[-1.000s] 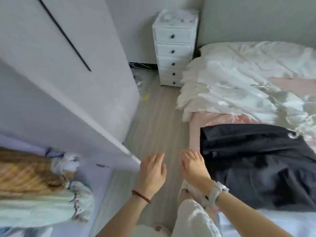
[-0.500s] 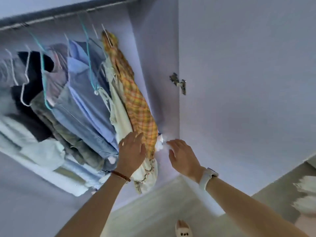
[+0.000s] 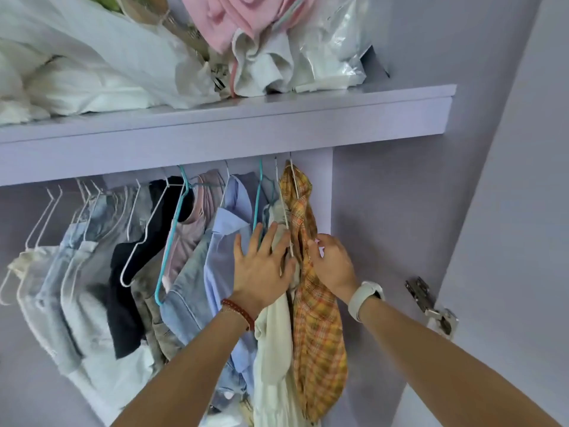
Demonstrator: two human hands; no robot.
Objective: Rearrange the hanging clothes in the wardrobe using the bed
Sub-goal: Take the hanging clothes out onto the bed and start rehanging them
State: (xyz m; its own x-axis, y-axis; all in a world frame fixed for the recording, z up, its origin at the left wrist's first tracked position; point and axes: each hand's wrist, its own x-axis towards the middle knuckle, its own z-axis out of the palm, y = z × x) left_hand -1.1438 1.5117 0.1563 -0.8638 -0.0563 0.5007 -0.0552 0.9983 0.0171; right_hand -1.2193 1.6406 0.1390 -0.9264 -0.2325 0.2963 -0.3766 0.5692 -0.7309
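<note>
Both hands up among hanging clothes in a lilac wardrobe (image 3: pixel 400 211). Left hand (image 3: pixel 261 269), fingers spread and straight, pressed flat against a pale blue shirt (image 3: pixel 228 235) and a cream garment (image 3: pixel 274 340) just beside it; grip open, nothing held. Red bead bracelet (image 3: pixel 238 312) on the left wrist. Right hand (image 3: pixel 334 263), fingers curled onto the upper part of an orange-yellow plaid shirt (image 3: pixel 317 328), last garment at the right end of the row, next to the wardrobe's inner wall; grip closed on the shirt's cloth. White watch (image 3: pixel 366 298) on the right wrist. Thin white wire hanger (image 3: pixel 289 229) running down between the two hands, touching the left fingertips.

Further left along the row: a teal hanger (image 3: pixel 172 241) over a light denim piece (image 3: pixel 184 288), a dusty pink top (image 3: pixel 187 238), a black garment (image 3: pixel 129 291) on a white hanger (image 3: pixel 144 238), then several pale denim and white pieces on white hangers, some hangers near the far left looking bare. Rail itself hidden behind the shelf's front edge.

Shelf (image 3: pixel 277 118) above, piled with white bedding (image 3: pixel 77 69), a pink folded cloth (image 3: pixel 228 16) and a clear plastic bag (image 3: pixel 335 41). Metal door hinge (image 3: pixel 431 306) at lower right, on the open door's edge. Bed out of view.
</note>
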